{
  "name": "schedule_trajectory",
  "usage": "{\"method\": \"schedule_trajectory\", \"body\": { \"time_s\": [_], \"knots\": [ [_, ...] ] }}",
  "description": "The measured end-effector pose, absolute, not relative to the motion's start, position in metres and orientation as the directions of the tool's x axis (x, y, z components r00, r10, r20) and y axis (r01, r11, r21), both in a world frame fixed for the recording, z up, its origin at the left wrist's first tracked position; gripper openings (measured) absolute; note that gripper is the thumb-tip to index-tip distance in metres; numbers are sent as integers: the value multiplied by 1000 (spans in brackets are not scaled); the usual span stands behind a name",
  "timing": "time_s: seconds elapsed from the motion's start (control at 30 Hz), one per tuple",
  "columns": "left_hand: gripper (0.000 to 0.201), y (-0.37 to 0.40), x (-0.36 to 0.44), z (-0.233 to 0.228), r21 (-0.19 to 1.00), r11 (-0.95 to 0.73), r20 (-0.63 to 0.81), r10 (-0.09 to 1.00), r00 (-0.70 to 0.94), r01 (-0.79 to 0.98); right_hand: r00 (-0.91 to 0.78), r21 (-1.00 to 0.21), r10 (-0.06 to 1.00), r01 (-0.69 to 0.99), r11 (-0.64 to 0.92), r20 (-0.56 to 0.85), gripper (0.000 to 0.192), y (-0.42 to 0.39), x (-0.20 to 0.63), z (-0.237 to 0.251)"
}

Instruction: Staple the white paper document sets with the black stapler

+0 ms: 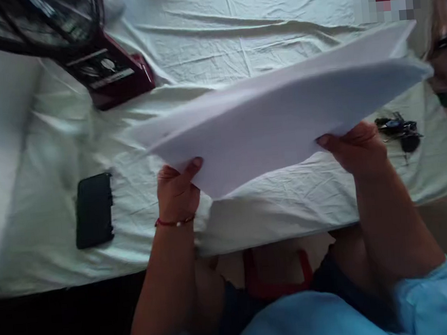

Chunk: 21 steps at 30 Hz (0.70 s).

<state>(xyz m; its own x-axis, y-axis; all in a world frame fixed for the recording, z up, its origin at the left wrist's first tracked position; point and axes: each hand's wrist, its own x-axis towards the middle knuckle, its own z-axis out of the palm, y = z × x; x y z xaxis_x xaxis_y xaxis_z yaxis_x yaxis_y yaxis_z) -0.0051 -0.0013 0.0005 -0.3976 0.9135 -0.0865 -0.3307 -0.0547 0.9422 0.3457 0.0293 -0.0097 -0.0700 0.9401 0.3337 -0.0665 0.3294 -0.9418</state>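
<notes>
A large white sheet of paper, folded or doubled so that a second layer shows behind its upper edge, is held up over the cloth-covered table. My left hand grips its lower left part, thumb on the near face and fingers hidden behind. At the lower right edge my right hand pinches the paper in the same way. The far corners look slightly blurred. Whether it is one folded sheet or several, I cannot tell.
Pale wrinkled cloth covers the table. A black phone-like slab lies at the left, a dark red table fan stands behind it. Keys lie at the right. A red stool or chair shows below the table edge.
</notes>
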Motion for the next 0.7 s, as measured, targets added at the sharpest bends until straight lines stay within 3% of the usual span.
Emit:
{"method": "schedule_trajectory", "body": {
  "time_s": [0.1, 0.17, 0.23, 0.3, 0.33, 0.4, 0.47, 0.57, 0.7],
  "knots": [
    [35, -1, -17, 0, 937, -248, 142, 913, -383, -244, -54, -949, 948, -66, 309, 313, 15, 28, 347, -2],
    [35, 1, -27, -1, 930, -299, 239, 933, -269, -214, -132, -960, 951, -64, 273, 279, 24, 28, 350, 9],
    [50, 4, -33, -3, 956, -207, 186, 976, -115, -207, -323, -986, 932, -25, 162, 162, 38, 29, 352, 19],
    [62, 5, -34, -4, 986, -41, 44, 999, 15, -161, -326, -988, 940, 83, 132, 98, 36, 30, 350, 24],
    [59, 5, -32, -5, 993, 12, -8, 999, 33, -114, -269, -978, 956, 140, 158, 116, 37, 30, 348, 24],
    [40, 2, -27, -5, 999, 25, -26, 999, -32, -21, -81, -967, 985, 193, 164, 151, 38, 31, 343, 19],
    [32, -3, -22, -5, 999, -50, 53, 988, -148, 20, 20, -973, 987, 173, 153, 159, 41, 31, 338, 13],
    [40, -8, -25, -9, 996, -60, 69, 987, -148, 60, -47, -978, 993, 174, 118, 112, 48, 33, 339, 7],
    [39, -6, -39, -16, 949, 29, -6, 997, -76, 314, -135, -965, 991, 256, 60, 26, 46, 35, 346, 6]
  ]
}}
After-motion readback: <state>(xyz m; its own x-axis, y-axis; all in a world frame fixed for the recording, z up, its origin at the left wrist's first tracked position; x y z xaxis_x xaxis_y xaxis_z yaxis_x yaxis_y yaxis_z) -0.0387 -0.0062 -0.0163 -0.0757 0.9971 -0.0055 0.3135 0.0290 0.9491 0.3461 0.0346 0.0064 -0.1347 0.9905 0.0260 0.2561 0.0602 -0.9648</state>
